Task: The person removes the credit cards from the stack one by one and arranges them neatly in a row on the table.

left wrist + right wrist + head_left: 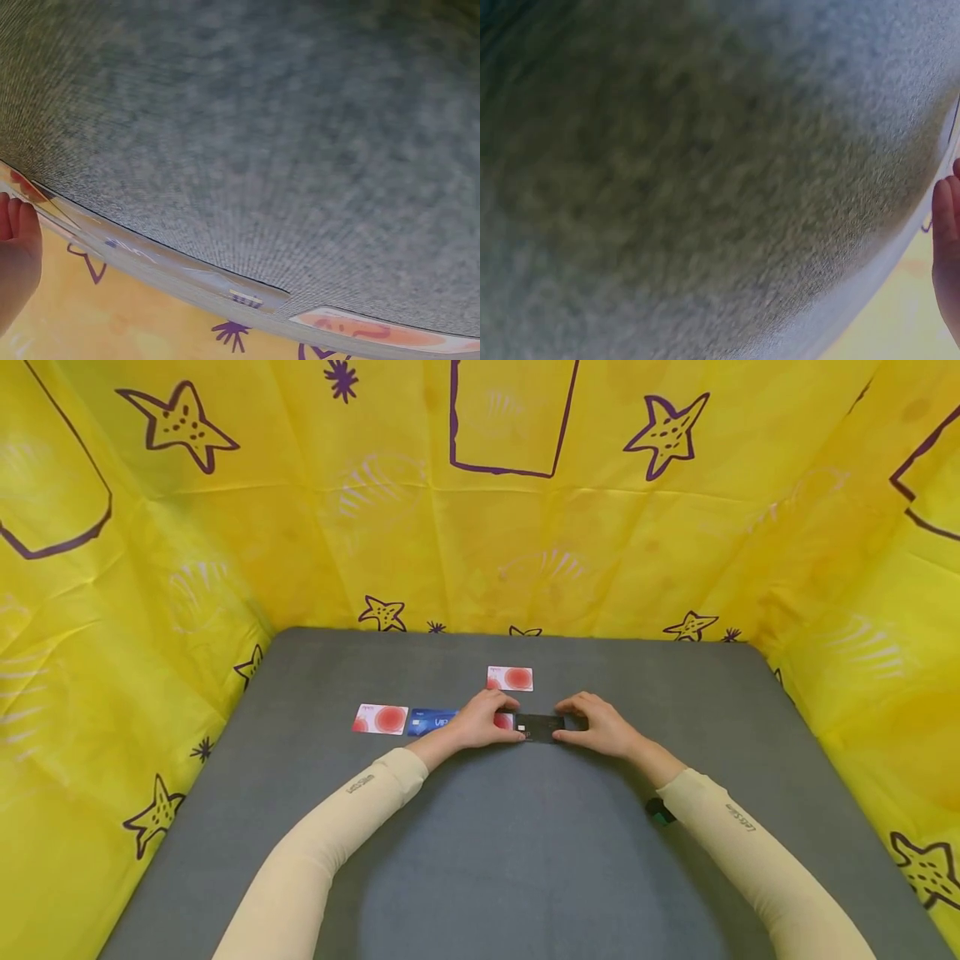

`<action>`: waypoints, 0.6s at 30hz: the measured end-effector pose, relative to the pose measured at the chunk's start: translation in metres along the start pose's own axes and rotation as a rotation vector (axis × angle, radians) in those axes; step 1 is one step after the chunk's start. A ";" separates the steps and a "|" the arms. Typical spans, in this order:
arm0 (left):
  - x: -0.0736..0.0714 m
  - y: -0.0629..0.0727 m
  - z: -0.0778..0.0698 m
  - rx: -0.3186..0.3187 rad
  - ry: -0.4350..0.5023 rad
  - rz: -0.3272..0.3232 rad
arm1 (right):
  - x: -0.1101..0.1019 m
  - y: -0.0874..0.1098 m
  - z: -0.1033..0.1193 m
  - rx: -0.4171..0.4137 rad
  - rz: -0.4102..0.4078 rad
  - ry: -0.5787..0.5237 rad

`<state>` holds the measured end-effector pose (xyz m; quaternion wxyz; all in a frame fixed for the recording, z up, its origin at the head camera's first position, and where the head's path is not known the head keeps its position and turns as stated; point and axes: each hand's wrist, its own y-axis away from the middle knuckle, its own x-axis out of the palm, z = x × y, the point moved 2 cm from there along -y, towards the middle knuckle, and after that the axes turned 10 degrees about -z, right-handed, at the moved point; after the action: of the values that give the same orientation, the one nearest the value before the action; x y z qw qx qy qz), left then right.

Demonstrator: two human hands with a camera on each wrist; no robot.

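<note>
A black card [538, 727] lies flat on the table between the two hands. My left hand [480, 720] holds its left end, with the thumb tip at the lower left corner and curved fingers above. At the other end my right hand [600, 727] pinches the right side between thumb and forefinger. Under the left hand shows part of a red and white card [504, 721]. A blue VIP card [431, 722] lies left of that, partly covered by the same hand. In the wrist views only fingers of each hand show at the edge.
Another red and white card [381, 719] lies at the row's left end. One more red and white card [519, 678] lies behind the row. The grey table [480, 860] is bordered by a yellow patterned cloth [465, 560] at the back and sides.
</note>
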<state>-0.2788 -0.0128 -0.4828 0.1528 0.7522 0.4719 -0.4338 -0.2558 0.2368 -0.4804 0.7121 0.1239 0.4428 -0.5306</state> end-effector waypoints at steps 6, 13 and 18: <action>-0.004 0.002 0.001 -0.027 0.052 -0.031 | 0.002 -0.003 0.000 -0.018 -0.037 -0.013; -0.008 0.001 0.005 -0.008 0.093 -0.097 | 0.004 -0.006 0.002 -0.034 -0.078 -0.018; -0.010 0.002 0.009 -0.004 0.107 -0.120 | 0.005 -0.007 0.004 -0.040 -0.106 -0.030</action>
<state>-0.2834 -0.0249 -0.4805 0.1025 0.7444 0.5244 -0.4004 -0.2595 0.2276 -0.4797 0.6918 0.0781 0.4486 -0.5604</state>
